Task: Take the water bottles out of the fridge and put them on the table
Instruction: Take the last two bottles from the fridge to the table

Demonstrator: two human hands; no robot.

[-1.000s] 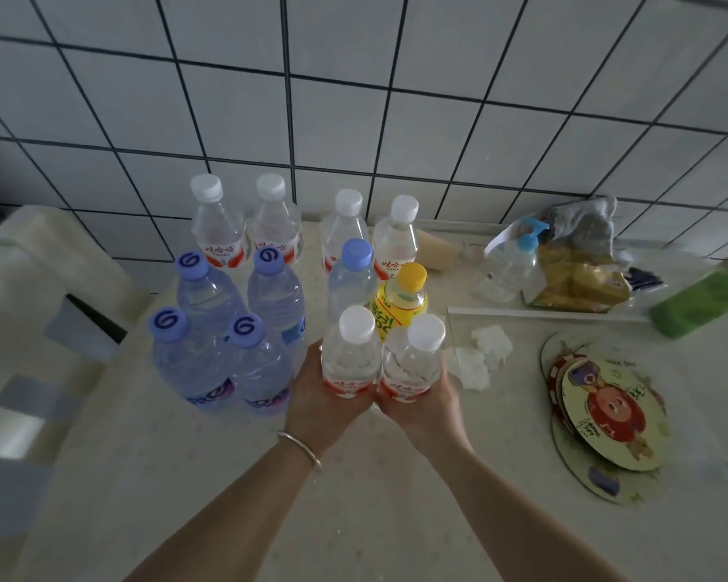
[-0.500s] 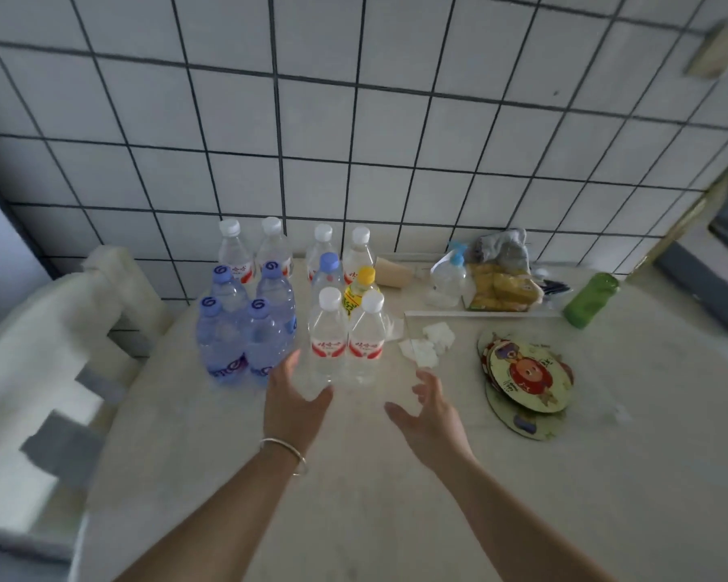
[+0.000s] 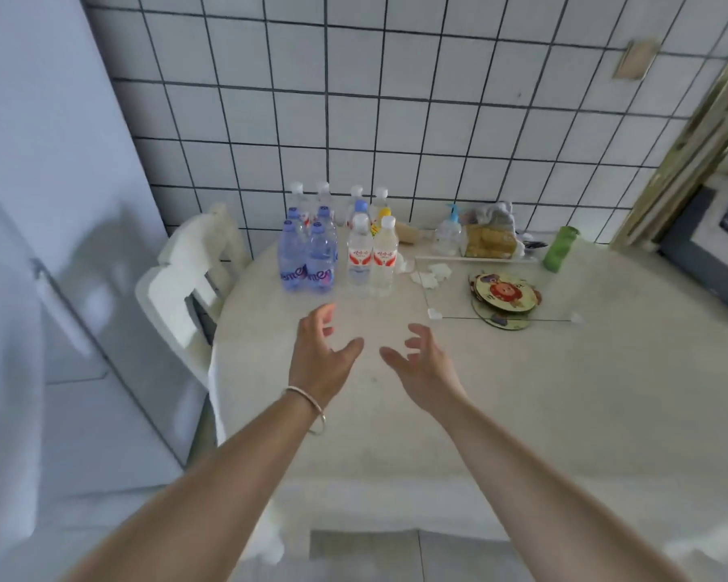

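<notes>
Two clear water bottles with white caps and red labels [image 3: 372, 257] stand upright side by side on the pale round table [image 3: 522, 392]. Left of them stand several blue-capped bottles [image 3: 307, 258], with more white-capped bottles [image 3: 324, 199] and a yellow-capped one [image 3: 384, 213] behind, near the tiled wall. My left hand [image 3: 320, 359], with a bracelet on its wrist, and my right hand [image 3: 421, 363] hover over the table in front of the bottles, both empty with fingers spread. The closed white fridge [image 3: 38, 245] fills the left side.
A white chair [image 3: 186, 283] stands between fridge and table. On the table's right part lie round cartoon coasters [image 3: 503, 296], crumpled tissues [image 3: 431, 273], a pump dispenser [image 3: 448, 233], a snack bag [image 3: 490, 239] and a green bottle [image 3: 560, 247]. A dark appliance [image 3: 715, 254] sits at far right.
A second ago both hands gripped the two red-label bottles on the table. They let go and drew back toward me, and the view pulled away, bringing the fridge into sight.
</notes>
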